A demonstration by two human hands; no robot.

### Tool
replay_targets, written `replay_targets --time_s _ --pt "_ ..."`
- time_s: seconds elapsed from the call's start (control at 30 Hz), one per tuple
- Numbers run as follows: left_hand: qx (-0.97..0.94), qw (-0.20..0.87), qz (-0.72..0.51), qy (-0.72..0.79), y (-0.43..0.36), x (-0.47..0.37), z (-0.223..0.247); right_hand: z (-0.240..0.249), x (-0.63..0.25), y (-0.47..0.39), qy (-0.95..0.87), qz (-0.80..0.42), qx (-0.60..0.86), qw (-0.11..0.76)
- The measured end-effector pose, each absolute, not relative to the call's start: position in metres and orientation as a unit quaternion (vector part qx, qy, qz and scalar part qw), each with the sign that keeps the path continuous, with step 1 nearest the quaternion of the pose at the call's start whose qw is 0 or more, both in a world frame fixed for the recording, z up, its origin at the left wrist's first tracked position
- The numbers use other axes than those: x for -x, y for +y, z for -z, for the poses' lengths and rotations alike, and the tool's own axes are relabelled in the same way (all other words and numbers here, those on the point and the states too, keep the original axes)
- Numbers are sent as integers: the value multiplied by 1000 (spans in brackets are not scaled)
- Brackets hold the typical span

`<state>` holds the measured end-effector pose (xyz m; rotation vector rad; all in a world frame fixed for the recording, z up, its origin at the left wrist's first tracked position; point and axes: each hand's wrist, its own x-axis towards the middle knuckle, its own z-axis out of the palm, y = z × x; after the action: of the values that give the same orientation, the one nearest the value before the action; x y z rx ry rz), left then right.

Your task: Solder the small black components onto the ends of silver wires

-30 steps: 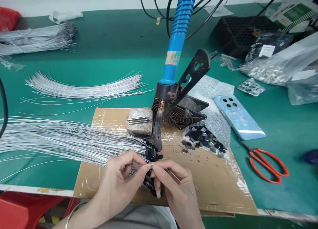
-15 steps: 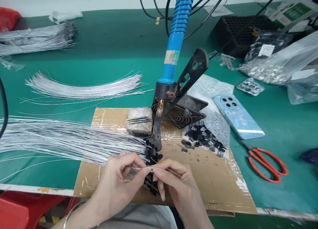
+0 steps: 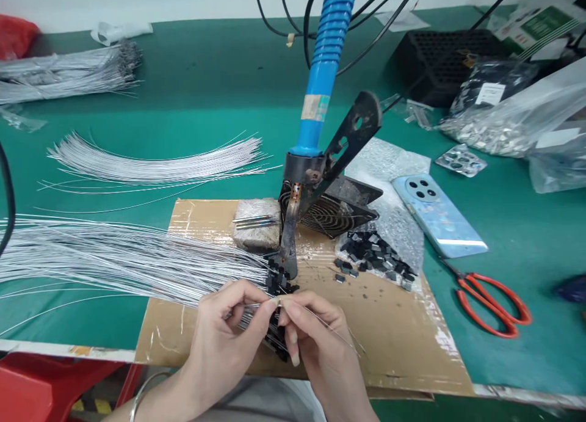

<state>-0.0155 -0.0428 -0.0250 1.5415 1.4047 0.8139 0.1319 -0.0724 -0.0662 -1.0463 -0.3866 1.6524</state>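
Observation:
My left hand (image 3: 233,330) pinches a thin wire between thumb and forefinger. Right beside it, fingertips almost touching, my right hand (image 3: 323,339) is closed on the same wire. Fine wire ends (image 3: 354,344) stick out past my right hand. The exact joint at the fingertips is too small to make out. Under and behind my hands lies a bundle of grey wires (image 3: 137,257), with black end pieces (image 3: 279,281) at its right end. Just beyond stands a blue soldering iron (image 3: 320,98), pointing down in a black bracket (image 3: 352,135).
A cardboard sheet (image 3: 403,355) covers the table front. Small black pieces (image 3: 375,254) lie on bubble wrap, near a blue phone (image 3: 439,214) and red-handled scissors (image 3: 494,303). A wrapped block (image 3: 257,232) and a black fan (image 3: 325,211) flank the iron. More wires (image 3: 160,165) lie behind.
Both hands have shifted very slightly up, still pinched together at the wire. The wire ends beyond my right hand have moved a little and now look spread apart.

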Motion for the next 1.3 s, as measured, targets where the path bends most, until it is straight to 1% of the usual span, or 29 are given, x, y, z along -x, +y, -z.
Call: replay_targets --time_s 0.27,0.53,0.83,1.3 --pt "-592 445 -349 574 -45 11 29 68 -130 -73 -176 -680 438 562" --pt "-571 469 -332 586 -44 15 31 56 -130 -71 -149 -674 467 552" --pt "-594 441 -347 577 -46 14 29 66 -130 -74 -203 -664 459 554" --pt "-617 412 -354 570 -43 12 27 64 -131 -72 -187 -678 443 555"
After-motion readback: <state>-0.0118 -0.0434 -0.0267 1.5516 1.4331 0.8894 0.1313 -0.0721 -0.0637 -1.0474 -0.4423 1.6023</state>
